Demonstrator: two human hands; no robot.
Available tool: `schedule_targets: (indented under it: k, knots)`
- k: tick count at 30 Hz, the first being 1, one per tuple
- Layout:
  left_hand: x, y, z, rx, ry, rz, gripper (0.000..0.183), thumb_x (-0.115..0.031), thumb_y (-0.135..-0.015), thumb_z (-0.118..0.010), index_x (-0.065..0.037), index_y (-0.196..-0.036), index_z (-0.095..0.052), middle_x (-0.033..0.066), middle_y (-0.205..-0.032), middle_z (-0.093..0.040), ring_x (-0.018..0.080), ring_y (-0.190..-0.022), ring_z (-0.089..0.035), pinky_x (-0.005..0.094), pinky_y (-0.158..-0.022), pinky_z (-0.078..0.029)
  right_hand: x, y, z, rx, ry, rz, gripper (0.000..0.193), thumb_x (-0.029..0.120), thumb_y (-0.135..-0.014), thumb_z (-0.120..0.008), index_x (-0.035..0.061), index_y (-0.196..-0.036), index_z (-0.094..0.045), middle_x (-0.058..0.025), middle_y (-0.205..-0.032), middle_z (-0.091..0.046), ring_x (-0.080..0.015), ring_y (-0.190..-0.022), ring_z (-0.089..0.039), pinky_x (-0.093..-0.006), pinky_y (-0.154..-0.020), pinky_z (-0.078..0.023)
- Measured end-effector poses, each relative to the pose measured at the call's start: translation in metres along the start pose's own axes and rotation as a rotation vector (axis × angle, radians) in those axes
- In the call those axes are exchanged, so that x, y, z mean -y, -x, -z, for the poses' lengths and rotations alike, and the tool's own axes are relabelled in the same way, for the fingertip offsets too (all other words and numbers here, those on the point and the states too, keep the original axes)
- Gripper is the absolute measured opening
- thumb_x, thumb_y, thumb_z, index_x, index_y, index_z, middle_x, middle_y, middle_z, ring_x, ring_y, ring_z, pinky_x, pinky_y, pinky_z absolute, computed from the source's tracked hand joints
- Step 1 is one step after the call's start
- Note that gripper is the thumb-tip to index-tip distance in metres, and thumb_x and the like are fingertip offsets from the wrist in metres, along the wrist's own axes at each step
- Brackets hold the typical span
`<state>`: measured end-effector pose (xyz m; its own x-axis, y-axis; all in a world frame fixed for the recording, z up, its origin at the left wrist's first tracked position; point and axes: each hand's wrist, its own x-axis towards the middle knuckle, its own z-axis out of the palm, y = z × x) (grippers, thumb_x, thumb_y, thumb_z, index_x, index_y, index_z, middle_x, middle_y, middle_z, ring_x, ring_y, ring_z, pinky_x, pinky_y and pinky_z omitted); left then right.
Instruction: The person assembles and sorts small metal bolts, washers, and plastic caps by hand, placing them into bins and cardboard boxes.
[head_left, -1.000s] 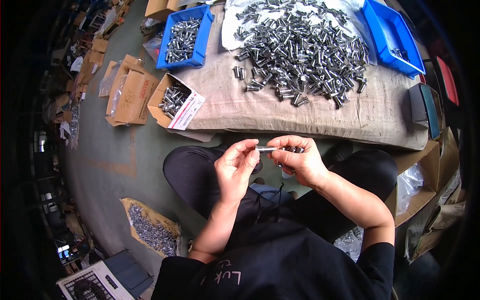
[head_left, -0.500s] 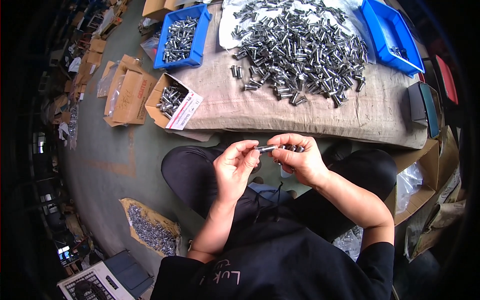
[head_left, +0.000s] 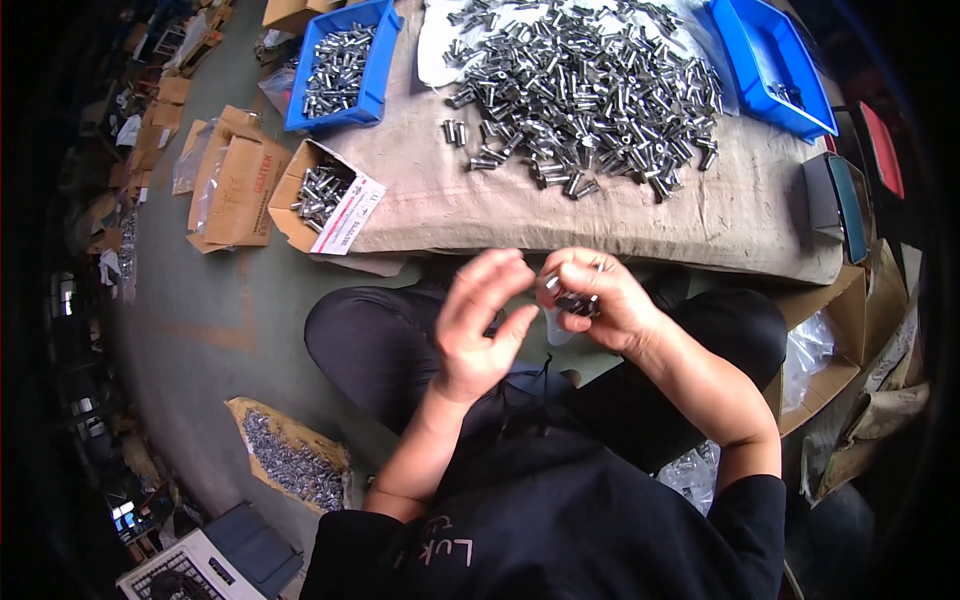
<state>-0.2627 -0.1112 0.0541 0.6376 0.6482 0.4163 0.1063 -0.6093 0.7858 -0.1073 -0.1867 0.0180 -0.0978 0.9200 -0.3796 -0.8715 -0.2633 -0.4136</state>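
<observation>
Several short, shiny metal bolts (head_left: pixel 574 302) are bunched in my right hand (head_left: pixel 622 308), its fingers curled round them. Beside it, a small gap away, my left hand (head_left: pixel 478 330) is raised with thumb and fingers apart. It is slightly blurred, and nothing shows in its grasp. Both hands are above my lap, just short of the near edge of a cloth-covered table (head_left: pixel 600 225). A large heap of the same kind of bolts (head_left: pixel 600 100) is spread over the cloth and a white sheet.
A blue bin (head_left: pixel 378 75) of bolts and an open carton (head_left: pixel 350 222) of bolts stand at the table's left. Another blue bin (head_left: pixel 800 122), holding a few dark pieces, is at the right. Small metal parts (head_left: pixel 290 460) lie on a yellowish sheet on the floor, lower left.
My left hand has let go of the bolt that both hands held between them, and its fingers have spread. That bolt seems to stay with my right hand, which has turned. The view has shifted slightly.
</observation>
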Motion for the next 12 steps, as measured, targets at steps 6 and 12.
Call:
schedule_targets:
  k: [6, 12]
  knots:
    - [0.082, 0.048, -0.051, 0.292, -0.062, 0.688, 0.044, -0.013, -0.070, -0.069, 0.000, -0.109, -0.051, 0.0169, -0.099, -0.054, 0.0243, -0.083, -0.057, 0.0295, -0.069, -0.048, 0.023, 0.000, 0.033, -0.041, 0.030, 0.112, 0.018, 0.020, -0.078, -0.059, 0.0035, -0.083, -0.054, -0.0135, -0.083, -0.056, -0.0226, -0.070, -0.058, -0.0265, -0.038, -0.046]
    - [0.132, 0.079, -0.109, 0.654, -0.221, 0.925, 0.062, -0.030, -0.069, -0.069, -0.011, -0.121, -0.041, 0.0229, -0.120, -0.045, 0.0380, -0.107, -0.048, 0.0393, -0.084, -0.042, -0.028, -0.026, 0.089, -0.376, 0.452, -0.473, 0.021, 0.018, -0.078, -0.061, 0.0017, -0.091, -0.060, -0.0094, -0.072, -0.062, -0.0151, -0.053, -0.059, -0.0234, -0.034, -0.041]
